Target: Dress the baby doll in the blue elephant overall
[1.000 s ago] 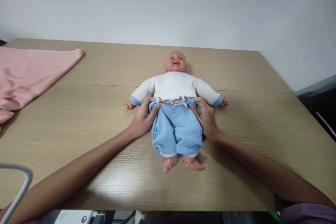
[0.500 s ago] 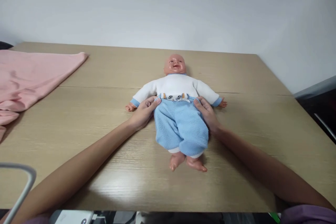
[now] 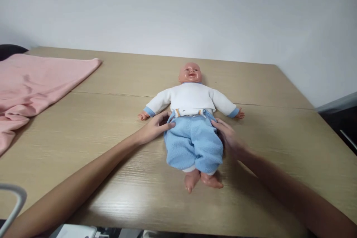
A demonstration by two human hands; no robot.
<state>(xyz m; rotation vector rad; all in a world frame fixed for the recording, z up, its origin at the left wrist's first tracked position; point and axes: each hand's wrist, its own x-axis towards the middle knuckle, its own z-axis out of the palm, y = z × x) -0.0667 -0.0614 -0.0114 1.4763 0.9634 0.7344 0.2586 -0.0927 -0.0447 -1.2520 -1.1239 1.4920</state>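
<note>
A baby doll lies on its back in the middle of the wooden table, head toward the wall. It wears a white top with blue cuffs and fluffy blue trousers. Its bare feet point at me. My left hand pinches the trousers' waistband at the doll's right hip. My right hand grips the waistband at the other hip, fingers curled into the cloth.
A pink cloth lies crumpled at the table's far left. A grey curved bar shows at the bottom left edge. A white wall stands behind the table, and a dark surface lies off its right side.
The view has tilted and shifted slightly. Both hands have stayed on the waistband and slid a little lower at the hips; the trousers look smoother than a second ago.
</note>
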